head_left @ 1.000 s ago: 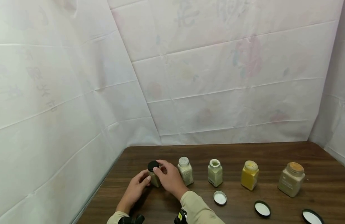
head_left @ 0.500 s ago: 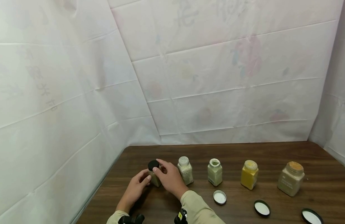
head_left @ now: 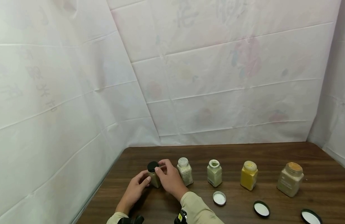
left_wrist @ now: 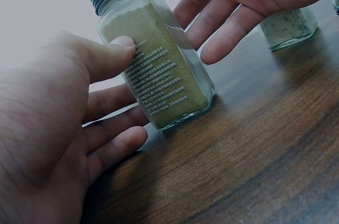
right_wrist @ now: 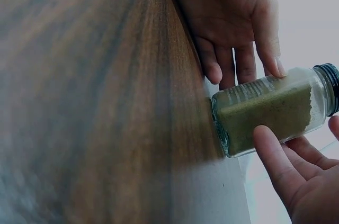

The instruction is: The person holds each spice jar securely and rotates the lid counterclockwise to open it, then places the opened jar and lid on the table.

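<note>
A square glass spice jar (head_left: 154,181) of greenish-brown powder stands on the table under a black screw lid (head_left: 152,165). My left hand (head_left: 134,189) holds the jar by its body; in the left wrist view its thumb presses the printed side of the glass (left_wrist: 159,70). At the lid's right side, my right hand (head_left: 171,179) has its thumb and index finger on the rim. Its other fingers spread beside the jar, as the right wrist view shows, one overlapping the glass (right_wrist: 265,108). Part of the lid is cut off in that view.
To the right stand several lidless jars: a pale speckled one (head_left: 185,172), a green one (head_left: 214,174), a yellow one (head_left: 249,176) and a wider brownish one (head_left: 290,180). Three lids lie upturned in front, the nearest lid (head_left: 219,198) below the green jar. White sheeting (head_left: 217,77) hangs behind the table.
My right thumb and index finger have shifted slightly to the right around the lid's rim, showing more of its top. The left hand and jar stay in place.
</note>
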Tool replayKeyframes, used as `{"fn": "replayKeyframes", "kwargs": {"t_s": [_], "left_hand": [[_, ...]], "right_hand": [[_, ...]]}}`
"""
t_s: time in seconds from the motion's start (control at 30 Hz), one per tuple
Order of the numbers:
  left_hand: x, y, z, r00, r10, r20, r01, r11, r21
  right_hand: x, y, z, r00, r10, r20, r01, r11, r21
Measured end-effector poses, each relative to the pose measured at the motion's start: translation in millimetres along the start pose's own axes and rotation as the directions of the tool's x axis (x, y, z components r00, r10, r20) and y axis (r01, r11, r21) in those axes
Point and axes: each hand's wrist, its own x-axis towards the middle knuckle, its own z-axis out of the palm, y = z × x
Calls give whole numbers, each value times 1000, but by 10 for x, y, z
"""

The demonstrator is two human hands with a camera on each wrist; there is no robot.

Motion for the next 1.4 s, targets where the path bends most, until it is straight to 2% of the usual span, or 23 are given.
{"fn": "replayKeyframes", "kwargs": {"t_s": [0.27,0.7,1.03,1.17,1.33,1.4], "left_hand": [[-17,17,14,1000,1,-4,-1,1000,-5],[-15,-9,1,1000,17,7,-18,1000,17],[-54,26,-21,999,-42,10,41,998,50],[-54,31,-26,999,-38,5,38,999,27],[-48,34,-29,1000,-17,-1,17,1000,-14],[-62,88,-31,1000,-22,7,22,999,-38]], "right_hand": [[6,5,8,1000,-3,-22,3,1000,4],[0,-2,-9,1000,-18,-6,18,1000,-4],[-9,-9,-13,999,-26,38,27,999,-21],[-14,-6,-14,998,-41,42,42,998,-36],[-15,2,-15,999,-20,42,21,1000,-21],[-17,2,-14,999,-12,35,13,1000,-10]]}}
